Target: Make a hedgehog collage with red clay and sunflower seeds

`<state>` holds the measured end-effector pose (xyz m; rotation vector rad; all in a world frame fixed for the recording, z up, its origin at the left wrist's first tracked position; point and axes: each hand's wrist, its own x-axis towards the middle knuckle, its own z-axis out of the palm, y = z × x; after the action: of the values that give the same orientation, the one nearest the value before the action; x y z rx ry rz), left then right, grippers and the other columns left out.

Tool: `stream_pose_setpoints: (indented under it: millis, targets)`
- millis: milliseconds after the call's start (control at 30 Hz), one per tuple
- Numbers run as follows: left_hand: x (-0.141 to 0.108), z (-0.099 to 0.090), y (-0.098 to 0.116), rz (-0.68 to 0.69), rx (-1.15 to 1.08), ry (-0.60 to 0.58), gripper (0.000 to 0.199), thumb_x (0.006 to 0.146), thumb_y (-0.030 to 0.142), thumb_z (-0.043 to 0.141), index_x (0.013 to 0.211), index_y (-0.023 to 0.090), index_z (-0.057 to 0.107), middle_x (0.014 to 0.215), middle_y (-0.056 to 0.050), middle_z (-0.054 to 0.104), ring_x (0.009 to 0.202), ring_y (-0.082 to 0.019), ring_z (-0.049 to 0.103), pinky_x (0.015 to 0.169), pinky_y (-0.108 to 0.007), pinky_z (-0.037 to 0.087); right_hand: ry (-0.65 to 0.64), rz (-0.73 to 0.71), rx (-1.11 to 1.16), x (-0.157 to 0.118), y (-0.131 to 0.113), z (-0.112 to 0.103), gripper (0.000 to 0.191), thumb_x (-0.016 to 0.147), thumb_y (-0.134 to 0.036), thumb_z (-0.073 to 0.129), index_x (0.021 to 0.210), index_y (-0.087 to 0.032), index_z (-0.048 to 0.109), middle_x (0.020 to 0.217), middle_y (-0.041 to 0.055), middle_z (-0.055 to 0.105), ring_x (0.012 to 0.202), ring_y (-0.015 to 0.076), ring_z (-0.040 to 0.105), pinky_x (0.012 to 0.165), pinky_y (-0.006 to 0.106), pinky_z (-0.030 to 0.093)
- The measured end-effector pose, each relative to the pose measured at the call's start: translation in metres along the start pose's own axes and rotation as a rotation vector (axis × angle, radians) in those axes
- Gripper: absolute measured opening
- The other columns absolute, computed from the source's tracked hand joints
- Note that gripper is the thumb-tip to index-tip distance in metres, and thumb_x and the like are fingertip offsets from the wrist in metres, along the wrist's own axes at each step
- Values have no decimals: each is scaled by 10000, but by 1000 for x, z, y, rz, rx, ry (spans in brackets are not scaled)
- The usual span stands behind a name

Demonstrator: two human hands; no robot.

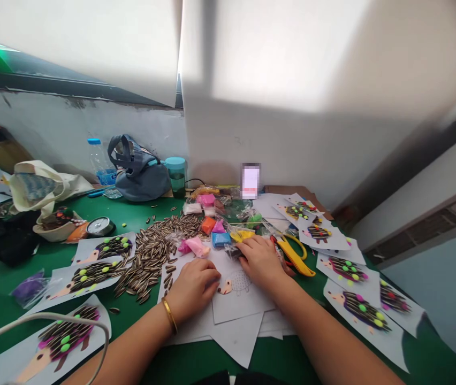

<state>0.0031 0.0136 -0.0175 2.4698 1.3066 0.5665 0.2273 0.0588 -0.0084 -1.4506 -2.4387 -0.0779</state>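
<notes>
My left hand [196,286] lies on white paper, fingers extended and slightly bent, with nothing visible in it. Between my hands is a sheet printed with a hedgehog outline [237,282]; its face is coloured and its back is dotted. My right hand [260,263] is at the sheet's upper right, its fingers bent over a small clear packet with dark contents [233,252]. A yellow clay packet [242,235] touches the area just beyond those fingers. Blue clay [221,239] and pink clay [198,247] lie nearby in plastic wrappers.
Sunflower seeds [151,256] are heaped left of the paper. Yellow-handled scissors [295,258] lie right of my right hand. Finished hedgehog pictures [350,270] lie on both sides. A blue bag [143,179], a lidded cup [177,179] and a phone [251,181] stand along the wall.
</notes>
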Motion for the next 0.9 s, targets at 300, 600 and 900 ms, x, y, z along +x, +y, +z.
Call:
stream_pose_setpoints:
  millis: [300,600,900]
  targets:
    - [5,-3,7,-159,-294,298,153,874,234,542,993,217,636,1002,-46,669,960,-201,610,862,-361,488,71,-79,328,-13,-7,-13,337,814,-159,587,1142,-231,588,1162,65,650,1113,242,543,954,405,375]
    - [13,-7,27,-249,-490,305,223,815,163,553,994,217,675,998,-28,716,924,-176,659,851,-329,525,28,-65,449,-30,-23,-14,369,826,-146,548,1192,-200,547,1109,83,634,1011,228,586,888,367,454]
    - [23,-28,33,-269,-351,78,101,738,202,675,809,225,744,829,-12,742,785,-186,670,730,-293,521,-43,-78,517,-34,-26,-28,423,883,-127,449,1294,-212,505,1152,93,583,1052,216,559,932,372,469]
